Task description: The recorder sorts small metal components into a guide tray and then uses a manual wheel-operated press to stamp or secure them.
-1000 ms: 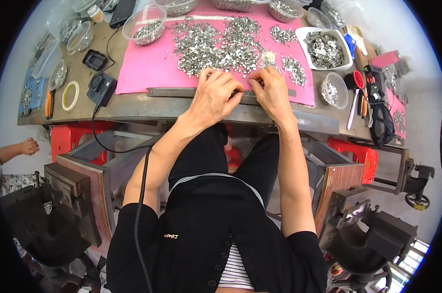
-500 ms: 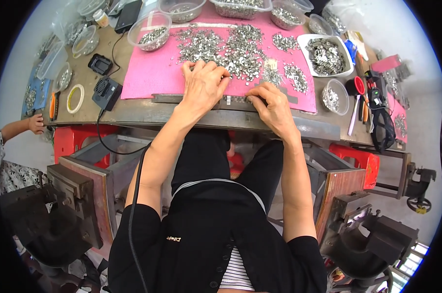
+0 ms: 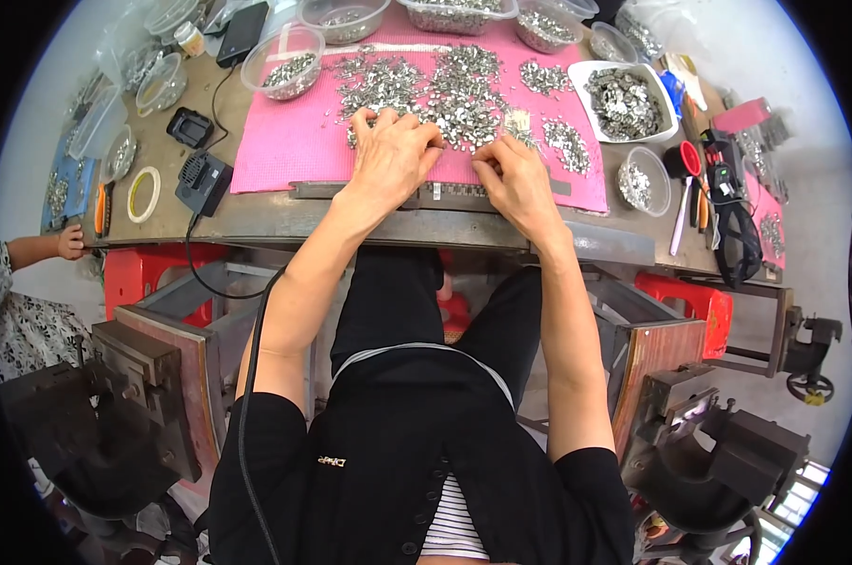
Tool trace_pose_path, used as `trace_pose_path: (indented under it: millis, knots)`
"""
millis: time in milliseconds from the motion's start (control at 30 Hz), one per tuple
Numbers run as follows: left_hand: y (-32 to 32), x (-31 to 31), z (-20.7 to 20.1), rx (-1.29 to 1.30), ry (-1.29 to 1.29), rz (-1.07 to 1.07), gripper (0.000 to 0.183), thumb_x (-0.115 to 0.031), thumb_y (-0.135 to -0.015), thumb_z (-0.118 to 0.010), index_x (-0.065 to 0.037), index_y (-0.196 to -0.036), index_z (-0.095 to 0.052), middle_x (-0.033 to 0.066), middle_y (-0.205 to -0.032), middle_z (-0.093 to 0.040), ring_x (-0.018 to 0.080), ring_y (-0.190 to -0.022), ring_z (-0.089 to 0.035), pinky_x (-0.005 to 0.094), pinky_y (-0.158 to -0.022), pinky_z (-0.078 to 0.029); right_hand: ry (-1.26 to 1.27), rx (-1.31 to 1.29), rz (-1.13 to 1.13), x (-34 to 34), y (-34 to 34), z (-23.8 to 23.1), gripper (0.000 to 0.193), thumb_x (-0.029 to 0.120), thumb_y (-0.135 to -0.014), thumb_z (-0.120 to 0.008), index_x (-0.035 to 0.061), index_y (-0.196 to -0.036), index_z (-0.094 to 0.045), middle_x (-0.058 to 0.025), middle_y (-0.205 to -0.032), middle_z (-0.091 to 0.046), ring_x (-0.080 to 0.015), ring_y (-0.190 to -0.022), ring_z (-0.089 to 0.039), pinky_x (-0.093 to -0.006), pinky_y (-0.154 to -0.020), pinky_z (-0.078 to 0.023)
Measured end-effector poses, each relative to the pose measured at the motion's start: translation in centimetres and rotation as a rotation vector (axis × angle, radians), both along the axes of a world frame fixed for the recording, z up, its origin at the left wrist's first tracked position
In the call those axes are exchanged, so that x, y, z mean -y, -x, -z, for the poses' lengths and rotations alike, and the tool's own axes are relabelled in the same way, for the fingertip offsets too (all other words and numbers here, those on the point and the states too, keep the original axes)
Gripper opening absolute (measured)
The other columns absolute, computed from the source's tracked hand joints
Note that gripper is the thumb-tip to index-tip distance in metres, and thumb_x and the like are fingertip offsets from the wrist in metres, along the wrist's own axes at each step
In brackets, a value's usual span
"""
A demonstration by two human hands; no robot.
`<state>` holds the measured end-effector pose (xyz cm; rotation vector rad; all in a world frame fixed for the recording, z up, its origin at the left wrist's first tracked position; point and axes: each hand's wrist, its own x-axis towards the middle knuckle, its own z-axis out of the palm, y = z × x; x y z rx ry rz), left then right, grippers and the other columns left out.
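Small shiny metal pieces [image 3: 466, 89] lie in loose heaps on a pink mat [image 3: 275, 141]. My left hand [image 3: 393, 155] is closed, its fingers curled down at the near edge of the heap. Whatever its fingertips hold is hidden. Thumb and forefinger of my right hand [image 3: 518, 184] are pinched together just above a long grey metal bar [image 3: 337, 189] at the mat's front. I cannot make out anything between them. Between my hands, a row of small pieces [image 3: 454, 191] sits along the bar.
Clear tubs [image 3: 283, 85] of metal pieces stand behind and left. At right are a white tray [image 3: 673, 118], a small round tub [image 3: 666, 193] and tools. A black charger [image 3: 203, 184] and tape roll [image 3: 144, 195] lie left. Another person's hand [image 3: 70, 242] rests on the table's left edge.
My right hand has lifted slightly away from the bar, toward the heap. My left hand stays over the near edge of the pieces, its fingers shifted a little.
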<state>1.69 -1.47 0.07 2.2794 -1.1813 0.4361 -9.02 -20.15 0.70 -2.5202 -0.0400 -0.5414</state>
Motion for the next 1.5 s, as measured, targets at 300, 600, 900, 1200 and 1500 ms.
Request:
trace_pose_path:
  millis: [300,600,900,1200,1500]
  knots:
    - [3.2,0.0,-0.6,-0.016,0.131,0.160,0.012,-0.018,-0.084,-0.076,-0.011,-0.091,-0.069,0.0010,-0.087,-0.065,0.0212,-0.095,-0.061,0.0463,-0.100,-0.034,-0.115,0.114,0.066,-1.3,4.1,0.5,0.009,0.004,-0.084,-0.072,0.0032,-0.090,-0.065,-0.0088,-0.087,-0.065,-0.0285,-0.084,-0.061,-0.0405,-0.078,-0.043]
    - [5.2,1.5,0.5,-0.037,0.216,0.202,0.015,-0.016,-0.082,-0.077,-0.010,-0.091,-0.067,0.0025,-0.089,-0.063,0.0220,-0.092,-0.061,0.0421,-0.095,-0.037,-0.140,0.151,0.071,-0.6,3.9,0.5,0.010,0.003,-0.083,-0.073,0.0025,-0.091,-0.066,-0.0094,-0.086,-0.066,-0.0299,-0.081,-0.063,-0.0402,-0.075,-0.045]
    - [3.5,0.3,-1.4,-0.027,0.184,0.039,0.047,-0.013,-0.090,-0.066,-0.010,-0.136,-0.060,0.0118,-0.115,-0.070,0.0294,-0.110,-0.062,0.0543,-0.106,-0.033,-0.167,0.101,0.110,-0.9,-0.3,-0.7,0.020,0.005,-0.089,-0.066,0.0015,-0.108,-0.070,-0.0181,-0.087,-0.065,-0.0359,-0.079,-0.064,-0.0434,-0.071,-0.051]
    - [4.0,2.3,1.7,-0.182,-0.040,0.140,0.077,-0.009,-0.085,-0.065,-0.009,-0.156,-0.034,0.0133,-0.139,-0.061,0.0498,-0.143,-0.036,0.0795,-0.113,-0.012,-0.120,-0.113,0.069,0.9,1.1,-0.2,0.017,0.001,-0.091,-0.066,-0.0008,-0.107,-0.066,-0.0145,-0.090,-0.064,-0.0286,-0.077,-0.061,-0.0392,-0.072,-0.050]
    - [3.1,-0.5,-0.2,-0.120,0.025,0.112,0.044,-0.019,-0.089,-0.062,-0.017,-0.133,-0.061,0.0138,-0.119,-0.070,0.0382,-0.125,-0.057,0.0732,-0.108,-0.028,-0.055,-0.053,-0.046,0.5,-0.1,0.1,0.008,0.004,-0.091,-0.069,0.0023,-0.098,-0.067,-0.0106,-0.084,-0.066,-0.0215,-0.075,-0.062,-0.0342,-0.069,-0.050]
